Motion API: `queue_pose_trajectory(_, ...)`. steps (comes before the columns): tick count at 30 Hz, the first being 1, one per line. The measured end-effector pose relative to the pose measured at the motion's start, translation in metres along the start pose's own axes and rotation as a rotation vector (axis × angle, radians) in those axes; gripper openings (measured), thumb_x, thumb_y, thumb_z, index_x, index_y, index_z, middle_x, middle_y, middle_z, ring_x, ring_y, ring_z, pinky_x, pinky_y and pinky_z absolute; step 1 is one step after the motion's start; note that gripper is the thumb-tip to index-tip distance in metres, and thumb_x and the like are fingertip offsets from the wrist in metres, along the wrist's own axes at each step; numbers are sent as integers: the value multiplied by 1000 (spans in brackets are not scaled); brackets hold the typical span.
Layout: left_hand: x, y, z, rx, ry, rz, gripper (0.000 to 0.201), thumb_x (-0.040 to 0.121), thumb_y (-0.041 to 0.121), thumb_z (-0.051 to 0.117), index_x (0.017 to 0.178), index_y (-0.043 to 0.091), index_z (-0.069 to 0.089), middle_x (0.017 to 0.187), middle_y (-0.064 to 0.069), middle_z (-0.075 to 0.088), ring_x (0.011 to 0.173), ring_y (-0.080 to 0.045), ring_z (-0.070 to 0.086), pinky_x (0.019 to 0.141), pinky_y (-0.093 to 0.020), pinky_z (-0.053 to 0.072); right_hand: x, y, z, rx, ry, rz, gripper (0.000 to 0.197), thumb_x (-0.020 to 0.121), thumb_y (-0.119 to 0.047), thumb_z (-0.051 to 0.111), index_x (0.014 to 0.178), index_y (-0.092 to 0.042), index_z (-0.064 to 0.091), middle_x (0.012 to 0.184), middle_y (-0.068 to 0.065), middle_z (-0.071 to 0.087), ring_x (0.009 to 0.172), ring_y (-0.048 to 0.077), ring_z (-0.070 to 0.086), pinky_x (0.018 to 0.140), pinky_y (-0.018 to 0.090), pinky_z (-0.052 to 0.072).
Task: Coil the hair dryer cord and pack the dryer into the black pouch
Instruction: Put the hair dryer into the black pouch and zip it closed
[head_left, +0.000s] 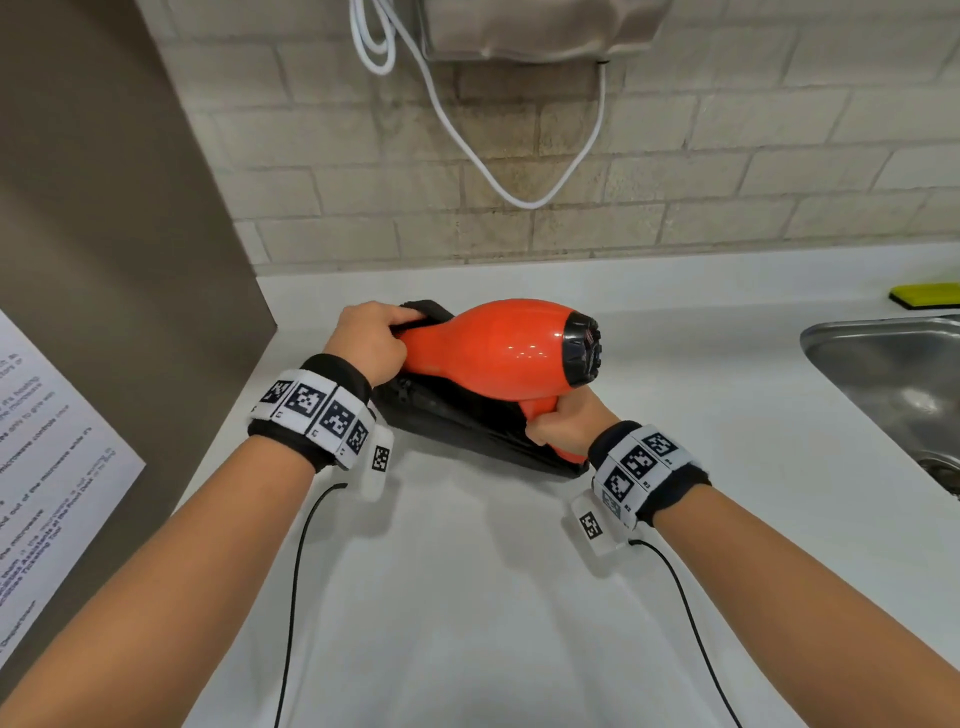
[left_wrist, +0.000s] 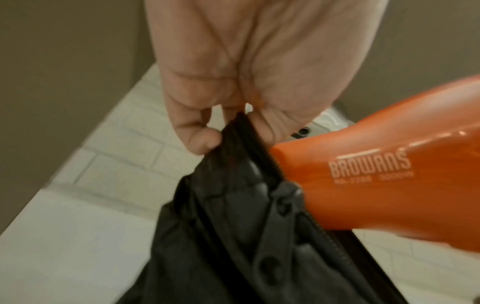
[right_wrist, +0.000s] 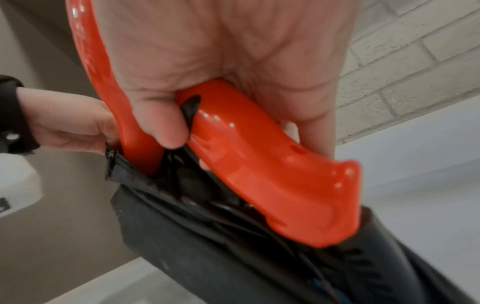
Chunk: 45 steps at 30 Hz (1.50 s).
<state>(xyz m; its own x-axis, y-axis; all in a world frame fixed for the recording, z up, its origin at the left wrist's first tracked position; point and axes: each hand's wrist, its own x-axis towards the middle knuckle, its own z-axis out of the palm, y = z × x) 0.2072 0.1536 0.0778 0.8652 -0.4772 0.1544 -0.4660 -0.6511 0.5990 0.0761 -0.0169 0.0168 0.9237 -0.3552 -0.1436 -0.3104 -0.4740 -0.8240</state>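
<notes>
The orange hair dryer (head_left: 498, 348) (left_wrist: 376, 185) (right_wrist: 272, 174) lies across the mouth of the black pouch (head_left: 457, 421) (left_wrist: 221, 236) (right_wrist: 207, 246) on the white counter. My left hand (head_left: 371, 338) (left_wrist: 207, 133) pinches the pouch's zipper rim at its far left end. The dryer's nozzle is at that rim. My right hand (head_left: 563, 418) (right_wrist: 168, 127) grips the dryer's handle, whose butt points into the pouch. Dark cord loops show inside the pouch in the right wrist view. The black rear grille (head_left: 582, 351) faces right.
A steel sink (head_left: 893, 384) lies at the right, with a yellow-green sponge (head_left: 924, 293) behind it. A brown panel (head_left: 119, 234) with a printed notice stands on the left. A white cable (head_left: 519, 197) hangs on the brick wall behind.
</notes>
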Motion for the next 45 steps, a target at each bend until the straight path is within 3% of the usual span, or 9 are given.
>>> queue_pose_trajectory(9, -3, 12, -14, 273, -135, 240, 59, 81, -13, 32, 121, 19, 61, 127, -13, 59, 113, -32, 56, 100, -37, 45, 6, -6, -6, -83, 15, -70, 29, 64, 3, 48, 46, -19, 39, 48, 0, 43, 51, 17, 44, 49, 22, 35)
queue_pose_trajectory(15, -7, 12, -9, -28, 233, 309, 55, 76, -20, 33, 110, 8, 68, 122, -13, 61, 117, -25, 54, 90, 8, 22, 0, -15, -11, -24, 38, -63, 35, 61, 12, 48, 49, -17, 34, 50, 0, 37, 51, 15, 38, 46, 23, 30)
queue_pose_trajectory(19, -8, 13, -3, -50, 162, 238, 59, 76, -12, 33, 107, 22, 70, 118, -1, 67, 113, -16, 59, 101, -17, 41, -5, -19, -13, -57, -5, -112, 41, 64, 15, 47, 45, -18, 33, 41, -9, 37, 48, 13, 37, 47, 22, 29)
queue_pose_trajectory(22, -20, 36, -2, -205, 130, 347, 55, 78, -16, 33, 106, 13, 70, 113, -4, 68, 106, -3, 55, 89, 7, 31, -6, -22, -9, -194, -2, -102, 29, 71, 4, 50, 54, -19, 44, 56, -6, 50, 59, 15, 47, 56, 21, 38)
queue_pose_trajectory(26, -27, 60, -3, -365, 94, 500, 50, 80, -14, 40, 108, 17, 67, 105, 10, 65, 97, 1, 59, 92, -4, 41, -4, -19, -3, -242, 67, -65, 11, 74, -5, 53, 74, -15, 57, 76, 3, 60, 76, 22, 56, 74, 24, 42)
queue_pose_trajectory(32, -26, 50, -1, -439, 50, 546, 20, 80, 9, 63, 91, 26, 64, 89, 20, 64, 87, 16, 59, 86, -4, 41, -6, -17, -13, -223, 69, 2, 23, 74, -4, 51, 60, -22, 47, 68, -1, 56, 72, 22, 55, 69, 25, 40)
queue_pose_trajectory(37, -23, 31, 6, 41, -237, 636, 99, 56, 60, 69, 139, 49, 16, 152, 11, 28, 140, -10, 28, 114, -41, 22, -8, -15, -20, -218, 83, 47, 18, 71, -2, 52, 60, -16, 49, 66, 2, 57, 67, 21, 54, 54, 22, 37)
queue_pose_trajectory(42, -23, 47, 8, 92, -142, 611, 117, 46, 53, 79, 139, 48, 8, 147, 4, 35, 132, -15, 37, 111, -43, 30, -8, -17, -11, -191, 90, -59, 14, 83, -12, 50, 83, -7, 63, 89, 13, 68, 86, 28, 61, 76, 29, 45)
queue_pose_trajectory(45, -24, 55, 6, 42, -98, 598, 109, 48, 41, 81, 139, 43, 21, 137, 6, 47, 121, -15, 49, 101, -32, 42, -9, -17, -9, -161, 96, -95, 19, 86, -13, 48, 69, -16, 57, 81, 8, 64, 81, 27, 60, 74, 29, 42)
